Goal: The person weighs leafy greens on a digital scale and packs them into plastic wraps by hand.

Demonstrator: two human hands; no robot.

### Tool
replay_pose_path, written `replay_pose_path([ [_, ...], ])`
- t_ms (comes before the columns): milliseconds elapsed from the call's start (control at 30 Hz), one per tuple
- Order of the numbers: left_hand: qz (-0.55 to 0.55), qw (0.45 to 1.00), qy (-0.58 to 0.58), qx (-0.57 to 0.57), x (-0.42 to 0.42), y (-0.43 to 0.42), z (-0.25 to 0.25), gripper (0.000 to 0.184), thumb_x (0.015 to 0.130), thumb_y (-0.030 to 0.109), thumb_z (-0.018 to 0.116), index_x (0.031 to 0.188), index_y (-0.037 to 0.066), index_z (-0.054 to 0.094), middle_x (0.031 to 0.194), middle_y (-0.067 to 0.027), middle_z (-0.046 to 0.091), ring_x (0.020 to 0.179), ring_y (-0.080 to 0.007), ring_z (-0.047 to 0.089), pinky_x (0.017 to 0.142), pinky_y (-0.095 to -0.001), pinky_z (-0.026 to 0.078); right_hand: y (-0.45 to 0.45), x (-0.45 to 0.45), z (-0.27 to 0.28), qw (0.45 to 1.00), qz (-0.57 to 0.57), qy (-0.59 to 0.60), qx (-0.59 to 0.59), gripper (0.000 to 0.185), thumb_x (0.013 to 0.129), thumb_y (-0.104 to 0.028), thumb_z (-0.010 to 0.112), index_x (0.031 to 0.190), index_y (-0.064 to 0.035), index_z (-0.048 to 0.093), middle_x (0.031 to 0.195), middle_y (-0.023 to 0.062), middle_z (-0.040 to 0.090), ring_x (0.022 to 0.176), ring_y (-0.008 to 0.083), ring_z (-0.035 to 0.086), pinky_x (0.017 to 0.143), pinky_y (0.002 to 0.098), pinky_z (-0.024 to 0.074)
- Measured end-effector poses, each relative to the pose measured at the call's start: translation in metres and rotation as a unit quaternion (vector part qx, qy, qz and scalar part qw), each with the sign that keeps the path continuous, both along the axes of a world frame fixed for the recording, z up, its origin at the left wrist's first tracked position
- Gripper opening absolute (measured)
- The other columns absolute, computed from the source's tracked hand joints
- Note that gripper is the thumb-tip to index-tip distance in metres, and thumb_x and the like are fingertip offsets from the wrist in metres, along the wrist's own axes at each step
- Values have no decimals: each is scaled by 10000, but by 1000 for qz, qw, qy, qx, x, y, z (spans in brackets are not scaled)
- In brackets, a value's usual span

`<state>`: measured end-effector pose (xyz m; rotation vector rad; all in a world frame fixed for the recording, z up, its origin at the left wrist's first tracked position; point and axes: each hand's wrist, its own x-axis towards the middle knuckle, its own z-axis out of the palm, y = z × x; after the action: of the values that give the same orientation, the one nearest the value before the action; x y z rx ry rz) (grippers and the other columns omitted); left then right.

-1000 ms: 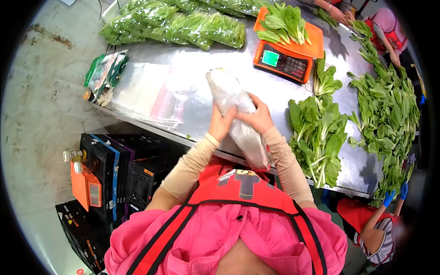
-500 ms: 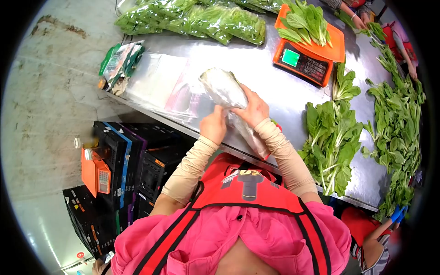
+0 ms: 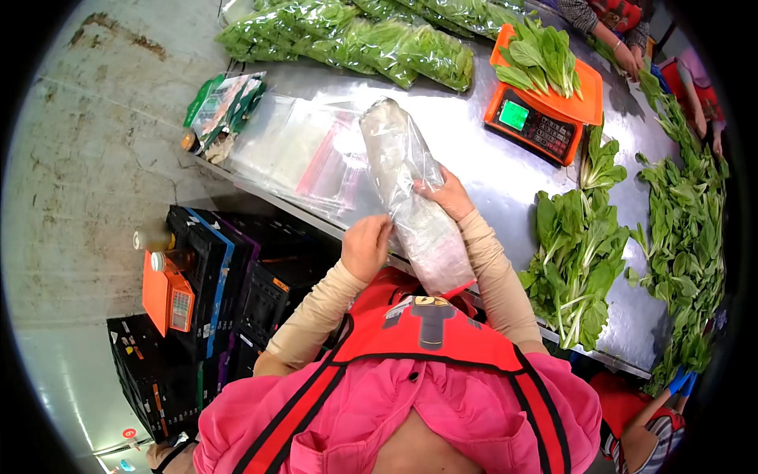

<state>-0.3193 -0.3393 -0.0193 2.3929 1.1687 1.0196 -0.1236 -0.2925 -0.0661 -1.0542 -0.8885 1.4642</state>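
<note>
At the far left, black crates (image 3: 202,296) are stacked on the floor beside the worktop (image 3: 477,150), with an orange device (image 3: 163,294) bearing a keypad and two lidded jars (image 3: 151,239) near their top. On the worktop's left corner lies a green and white packet (image 3: 227,108), next to a spread of flat clear bags (image 3: 278,142); behind these, clear-wrapped leafy greens (image 3: 355,47) lie in a row. The left hand (image 3: 365,248) has its fingers curled in, tips at the left edge of a long plastic bag (image 3: 410,188); whether they pinch the film I cannot tell. That bag slants across the worktop's front edge, its red-trimmed lower end close to the person's red apron (image 3: 422,332). The right hand (image 3: 447,194) holds the bag from its right side, fingers around it. Farther right, an orange scale (image 3: 533,125) with a lit green display carries loose leaves (image 3: 545,57). Nearer the front lies a bunch of greens (image 3: 579,265), then co-workers' hands (image 3: 629,60) at the far side, a long heap of greens (image 3: 685,237), and blue gloves (image 3: 681,382) at its near end.
</note>
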Motion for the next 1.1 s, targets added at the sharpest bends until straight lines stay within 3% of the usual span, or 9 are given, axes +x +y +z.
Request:
replay_pose_path([
  [133, -14, 999, 37, 28, 2, 5, 25, 156, 771, 4, 593, 920, 20, 548, 715, -134, 556, 648, -316, 557, 578, -395, 438, -2, -8, 26, 999, 31, 24, -3, 720, 684, -174, 796, 1273, 28, 435, 1087, 112, 597, 977, 185, 569, 853, 298, 464],
  [233, -47, 995, 60, 61, 8, 6, 23, 173, 764, 12, 599, 930, 25, 549, 693, -131, 539, 629, -322, 539, 565, -392, 426, 1, -14, 25, 982, -32, -156, 99, 692, 695, -132, 776, 1276, 23, 433, 1130, 104, 573, 989, 152, 544, 877, 272, 440],
  [333, -60, 997, 42, 11, 7, -9, 19, 153, 779, -21, 594, 928, 3, 569, 760, -159, 589, 661, -338, 577, 589, -379, 458, 1, -7, 25, 986, -55, -92, 125, 643, 711, -183, 778, 1234, 23, 467, 1034, 87, 614, 942, 141, 577, 827, 261, 468],
  [400, -38, 999, -4, -7, -1, -19, 8, 144, 791, -18, 589, 932, 4, 570, 769, -156, 596, 658, -326, 584, 586, -369, 460, -2, 5, 31, 985, 23, 166, 36, 598, 747, -224, 751, 1219, 21, 479, 1012, 65, 607, 902, 111, 565, 791, 255, 467],
  [567, -12, 992, -49, -116, -1, -26, 3, 126, 789, -20, 584, 909, 20, 575, 811, -145, 611, 747, -328, 597, 649, -366, 481, -14, 1, 24, 988, 48, 145, 25, 522, 803, -280, 693, 1200, -9, 489, 997, 38, 575, 836, 106, 535, 742, 265, 456],
  [767, -22, 999, -1, 37, -19, 0, 14, 111, 753, -37, 593, 834, 34, 567, 724, -114, 565, 656, -321, 557, 580, -387, 439, -52, -3, 69, 909, 20, 380, -171, 547, 767, -375, 705, 1182, -69, 525, 999, 58, 610, 886, 182, 598, 778, 329, 515],
  [867, -21, 999, -43, -16, -7, -8, -2, 109, 786, -25, 575, 871, 37, 549, 717, -107, 549, 633, -316, 546, 565, -382, 429, -54, -5, 73, 873, 15, 451, -186, 523, 809, -340, 662, 1205, -41, 497, 1044, 83, 588, 890, 160, 582, 797, 299, 488],
  [933, -47, 987, -117, -101, 15, -31, -9, 110, 818, -7, 554, 918, 31, 529, 764, -130, 567, 674, -317, 574, 605, -370, 453, -47, -3, 61, 905, 24, 398, -145, 522, 808, -331, 664, 1203, -35, 498, 1041, 85, 591, 888, 161, 584, 798, 299, 489],
  [1100, -82, 988, -126, -33, 22, -42, 11, 120, 785, -15, 588, 886, 18, 533, 795, -160, 579, 677, -333, 577, 588, -387, 459, -9, 14, 23, 990, 77, 101, 56, 516, 802, -286, 675, 1196, -3, 502, 1028, 94, 607, 878, 167, 594, 803, 299, 491],
])
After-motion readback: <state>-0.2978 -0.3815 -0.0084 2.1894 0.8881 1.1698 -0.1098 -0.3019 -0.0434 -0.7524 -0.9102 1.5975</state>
